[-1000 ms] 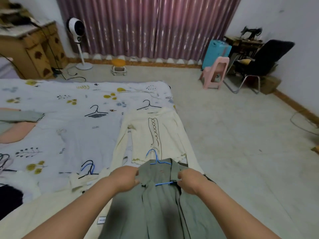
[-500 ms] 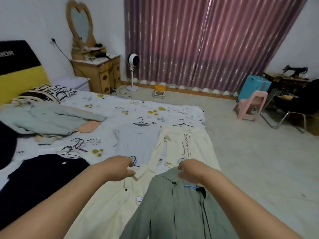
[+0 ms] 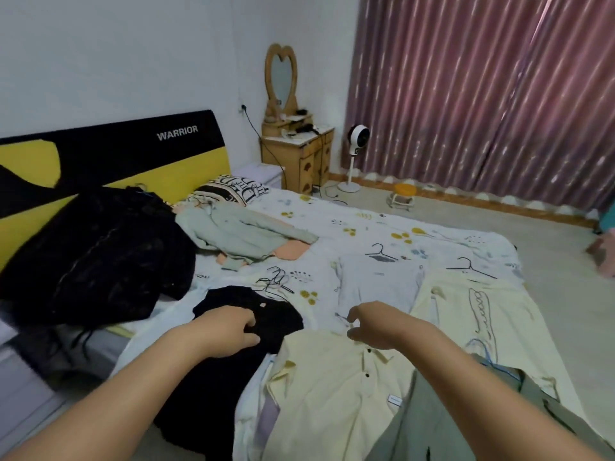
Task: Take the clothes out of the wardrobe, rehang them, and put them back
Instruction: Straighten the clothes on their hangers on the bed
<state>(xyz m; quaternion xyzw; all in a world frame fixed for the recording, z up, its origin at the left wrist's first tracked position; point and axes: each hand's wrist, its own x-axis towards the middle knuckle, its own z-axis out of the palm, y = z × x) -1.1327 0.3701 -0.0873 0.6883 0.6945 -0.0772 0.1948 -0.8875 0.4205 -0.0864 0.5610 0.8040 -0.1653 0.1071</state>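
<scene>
Clothes lie spread on the bed [image 3: 382, 224]. A grey-green shirt [image 3: 432, 424] on a blue hanger [image 3: 492, 361] lies at the lower right, under my right forearm. Left of it is a cream buttoned shirt [image 3: 332, 380]. My right hand [image 3: 372, 324] hovers over its collar, fingers loosely curled and holding nothing. Over a black garment [image 3: 283, 314] my left hand [image 3: 229, 331] is also loosely curled and holds nothing. A cream embroidered top [image 3: 479, 314] lies on a black hanger [image 3: 469, 266] to the right.
A pale garment [image 3: 379, 284] on a hanger, loose black hangers [image 3: 273, 281], a mint and peach pile [image 3: 239, 234] and a black lace heap [image 3: 100, 254] cover the bed. A dresser [image 3: 299, 154], fan [image 3: 357, 141] and stool [image 3: 402, 194] stand by the curtain.
My view swung left across the bed. Both hands let go of the grey-green shirt and its blue hanger and moved left, over the black garment and the cream shirt.
</scene>
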